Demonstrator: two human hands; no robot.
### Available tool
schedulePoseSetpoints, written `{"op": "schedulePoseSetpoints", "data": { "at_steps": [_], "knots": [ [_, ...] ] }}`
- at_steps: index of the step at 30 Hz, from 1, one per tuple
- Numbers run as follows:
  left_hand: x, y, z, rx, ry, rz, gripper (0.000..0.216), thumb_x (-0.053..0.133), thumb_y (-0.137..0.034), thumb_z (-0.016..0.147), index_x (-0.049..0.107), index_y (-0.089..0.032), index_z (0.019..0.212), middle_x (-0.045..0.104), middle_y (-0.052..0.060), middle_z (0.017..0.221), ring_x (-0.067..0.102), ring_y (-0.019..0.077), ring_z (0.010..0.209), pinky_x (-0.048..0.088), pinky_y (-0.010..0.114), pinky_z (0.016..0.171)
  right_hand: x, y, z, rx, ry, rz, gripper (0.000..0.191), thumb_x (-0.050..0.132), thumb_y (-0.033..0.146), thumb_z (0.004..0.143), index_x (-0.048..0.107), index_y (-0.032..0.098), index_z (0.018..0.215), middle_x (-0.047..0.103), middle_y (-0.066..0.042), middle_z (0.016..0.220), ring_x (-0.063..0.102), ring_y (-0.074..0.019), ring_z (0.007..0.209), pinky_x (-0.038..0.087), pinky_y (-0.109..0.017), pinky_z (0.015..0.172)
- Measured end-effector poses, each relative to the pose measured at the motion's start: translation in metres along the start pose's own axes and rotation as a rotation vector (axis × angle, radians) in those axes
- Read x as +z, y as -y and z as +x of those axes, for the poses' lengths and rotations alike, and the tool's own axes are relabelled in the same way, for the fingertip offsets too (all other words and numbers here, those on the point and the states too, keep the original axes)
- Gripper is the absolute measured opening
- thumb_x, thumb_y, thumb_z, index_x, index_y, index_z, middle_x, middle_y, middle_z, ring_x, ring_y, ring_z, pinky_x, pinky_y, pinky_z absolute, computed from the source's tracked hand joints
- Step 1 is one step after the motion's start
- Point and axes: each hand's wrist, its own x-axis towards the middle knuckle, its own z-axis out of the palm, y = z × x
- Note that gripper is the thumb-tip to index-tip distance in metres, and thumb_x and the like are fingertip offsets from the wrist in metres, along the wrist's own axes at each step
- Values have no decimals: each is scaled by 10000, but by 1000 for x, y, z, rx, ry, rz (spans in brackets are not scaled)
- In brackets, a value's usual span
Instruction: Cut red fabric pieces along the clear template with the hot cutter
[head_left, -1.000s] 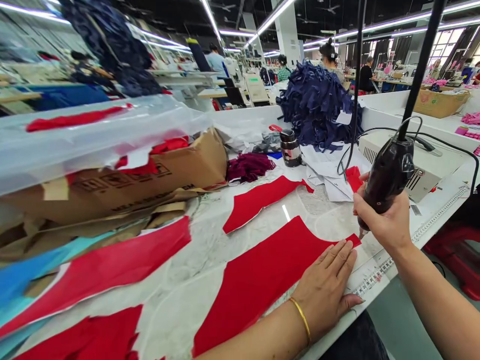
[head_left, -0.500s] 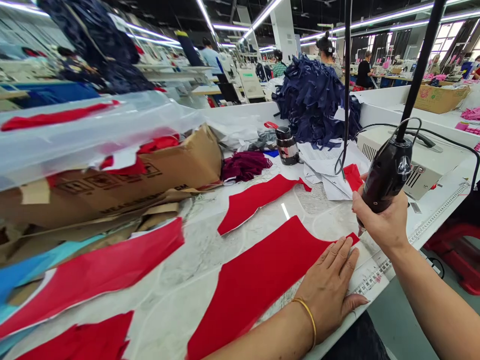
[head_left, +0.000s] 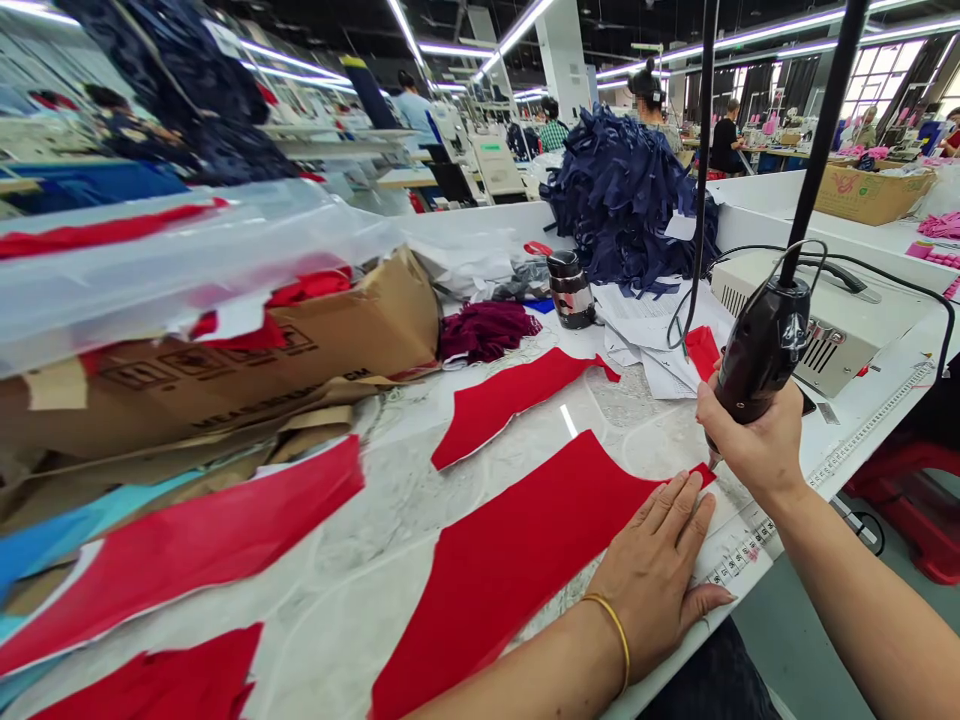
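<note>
My left hand (head_left: 660, 560) lies flat, fingers stretched out, on the narrow right end of a large red fabric piece (head_left: 517, 560). A gold bangle (head_left: 616, 632) is round that wrist. My right hand (head_left: 761, 440) is wrapped round a black corded handpiece (head_left: 765, 345), held nearly upright. Its pointed metal tip (head_left: 713, 460) is at the fabric's small right tip, just beyond my left fingertips; I cannot tell whether it presses on the cloth. Behind lies a smaller red fabric piece (head_left: 517, 405), and to the left a long red piece (head_left: 202, 545).
A beige vented box (head_left: 840, 310) with a cable stands behind my right hand. A measuring tape (head_left: 739, 560) runs along the table edge. Farther back are papers (head_left: 652, 335), a dark jar (head_left: 571, 290), navy strips (head_left: 630, 200) and a cardboard box (head_left: 337, 340). People sit in the background.
My right hand has moved slightly left and down with the handpiece, bringing its metal tip to the fabric's narrow end. My left hand stays flat on the cloth.
</note>
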Motion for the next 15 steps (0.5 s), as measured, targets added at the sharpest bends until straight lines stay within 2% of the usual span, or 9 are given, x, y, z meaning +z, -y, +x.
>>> {"op": "schedulePoseSetpoints", "data": {
  "at_steps": [4,8,12,15],
  "knots": [
    [-12,-5,0,15,7,11,819,402,-687,1002,396,-48,1513,372,249,1604,329,362,1510,381,498,1205,-4,0,-1,65,-16,29,193,680,331,736,549,236,843,556,43,652,511,-131,560,490,-304,527],
    [-27,-4,-12,34,8,39,783,383,-678,1015,395,-83,1523,389,204,1610,340,329,1511,382,458,1210,-8,1,1,115,-46,67,242,719,359,744,543,234,855,561,38,670,515,-133,579,486,-306,531],
    [-37,19,-37,-12,-45,80,669,401,-607,1042,451,-115,1493,480,178,1559,431,308,1463,438,440,1175,3,0,4,99,-34,100,249,718,357,738,543,234,867,548,42,674,512,-131,570,480,-309,526],
    [-46,43,-54,-49,19,100,523,413,-448,1079,465,-124,1487,505,162,1543,452,285,1452,460,424,1163,22,-3,2,79,-22,138,258,723,364,739,549,236,881,553,40,683,513,-133,580,494,-318,545]
  ]
}}
